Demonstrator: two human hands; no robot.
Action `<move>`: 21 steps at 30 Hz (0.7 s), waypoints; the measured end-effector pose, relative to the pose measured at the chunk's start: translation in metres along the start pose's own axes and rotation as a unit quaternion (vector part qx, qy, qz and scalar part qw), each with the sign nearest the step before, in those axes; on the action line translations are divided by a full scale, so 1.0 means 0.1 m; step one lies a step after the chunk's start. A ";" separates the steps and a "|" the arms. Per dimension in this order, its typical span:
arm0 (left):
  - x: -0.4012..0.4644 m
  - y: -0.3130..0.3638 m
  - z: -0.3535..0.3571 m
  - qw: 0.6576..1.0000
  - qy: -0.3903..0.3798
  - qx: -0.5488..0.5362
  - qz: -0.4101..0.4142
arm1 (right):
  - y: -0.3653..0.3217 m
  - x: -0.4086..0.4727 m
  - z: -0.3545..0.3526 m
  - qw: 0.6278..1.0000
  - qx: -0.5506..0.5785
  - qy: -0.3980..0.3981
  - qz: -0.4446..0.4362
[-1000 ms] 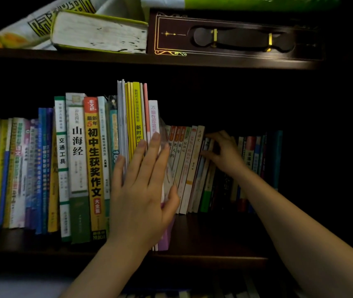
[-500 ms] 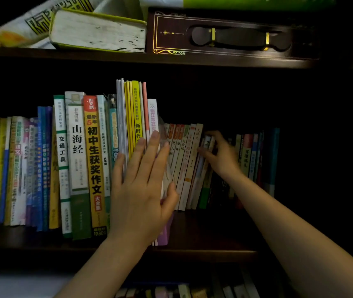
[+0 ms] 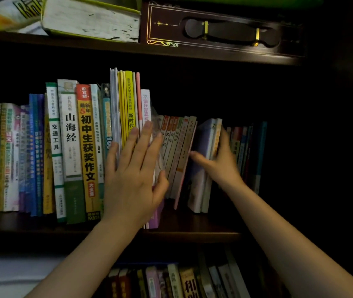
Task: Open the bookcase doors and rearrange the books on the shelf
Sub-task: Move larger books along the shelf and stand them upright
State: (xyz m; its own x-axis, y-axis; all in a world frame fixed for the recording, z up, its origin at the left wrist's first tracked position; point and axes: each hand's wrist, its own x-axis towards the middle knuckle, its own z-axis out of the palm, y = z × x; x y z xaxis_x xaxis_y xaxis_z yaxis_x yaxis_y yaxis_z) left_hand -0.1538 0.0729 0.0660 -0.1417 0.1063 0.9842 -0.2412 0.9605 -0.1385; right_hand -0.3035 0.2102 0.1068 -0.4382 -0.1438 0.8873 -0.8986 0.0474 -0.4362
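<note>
Books mid-shelf, frame centre | L hand (image 3: 133, 173) flat, fingers straight, bracing tall spines (image 3: 128, 104) | R hand (image 3: 220, 160) pinching lavender pair (image 3: 205, 151), spines upright, tilted out | R nearer, pull twd viewer

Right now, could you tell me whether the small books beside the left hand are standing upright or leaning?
Leaning. The small books tilt with their tops to the right, unlike the tall yellow books, which the left hand presses flat against.

Single head view — close, facing forward, slightly down at bookshelf (image 3: 192, 233).
</note>
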 end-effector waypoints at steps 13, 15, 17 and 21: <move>-0.10 -0.11 -0.05 0.999 -0.027 0.008 0.041 | -0.11 -0.21 0.01 0.995 -0.003 -0.016 0.094; -0.11 -0.13 -0.06 0.998 -0.030 0.012 0.047 | -0.11 -0.22 0.00 0.995 0.003 -0.002 0.097; -0.10 -0.14 -0.07 0.998 -0.032 0.012 0.052 | -0.12 -0.24 0.00 0.994 0.005 0.020 0.103; -0.10 -0.13 -0.10 0.998 -0.039 0.006 0.052 | -0.16 -0.34 -0.07 0.992 -0.009 0.069 0.103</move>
State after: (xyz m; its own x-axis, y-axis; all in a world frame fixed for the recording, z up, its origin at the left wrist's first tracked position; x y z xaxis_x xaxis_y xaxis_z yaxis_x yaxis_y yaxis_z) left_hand -0.1399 0.0614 0.0587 -0.2404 0.1837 0.9531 -0.2324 0.9425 -0.2403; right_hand -0.2747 0.2218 0.0844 -0.6109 0.0080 0.7917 -0.7888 0.0801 -0.6094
